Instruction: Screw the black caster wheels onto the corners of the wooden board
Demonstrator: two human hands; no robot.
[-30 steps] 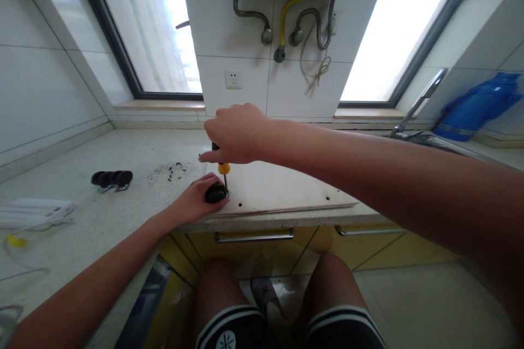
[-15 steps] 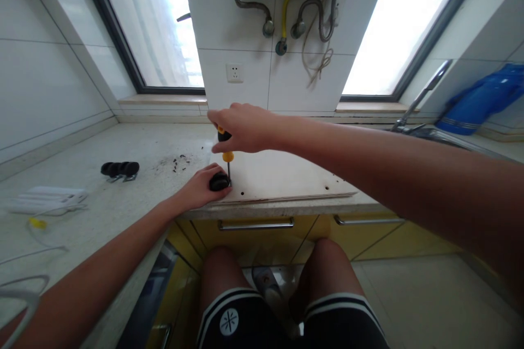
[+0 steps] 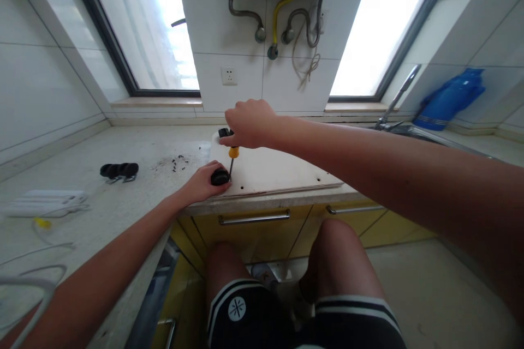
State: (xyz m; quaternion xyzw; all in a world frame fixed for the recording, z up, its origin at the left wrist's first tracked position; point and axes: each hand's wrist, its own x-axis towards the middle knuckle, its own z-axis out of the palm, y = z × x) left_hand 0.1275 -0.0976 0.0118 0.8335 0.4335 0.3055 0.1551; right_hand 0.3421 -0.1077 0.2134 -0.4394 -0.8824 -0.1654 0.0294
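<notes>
My right hand (image 3: 252,122) is closed around the handle of a screwdriver (image 3: 233,152), yellow and black, which points down and leans slightly. Its shaft reaches a black caster (image 3: 220,176) at the near left corner of a white board (image 3: 278,170). Around that caster my left hand (image 3: 203,182) is closed, its fingers on the wheel. Whether the tip sits in a screw is too small to tell. A second black wheel (image 3: 223,132) shows at the board's far left corner, partly behind my right hand. Dark holes mark the board's near edge.
Several black casters (image 3: 119,170) lie together on the countertop (image 3: 139,144), left of small dark screws (image 3: 178,163). A white power strip (image 3: 49,202) with cable is farther left. Yellow drawers (image 3: 254,234) are below the counter edge. At right are a faucet (image 3: 399,95) and blue bag (image 3: 450,101).
The view has shifted a little. My right hand has turned on the screwdriver handle and moved slightly right, uncovering the far wheel. My left hand stays on the near caster.
</notes>
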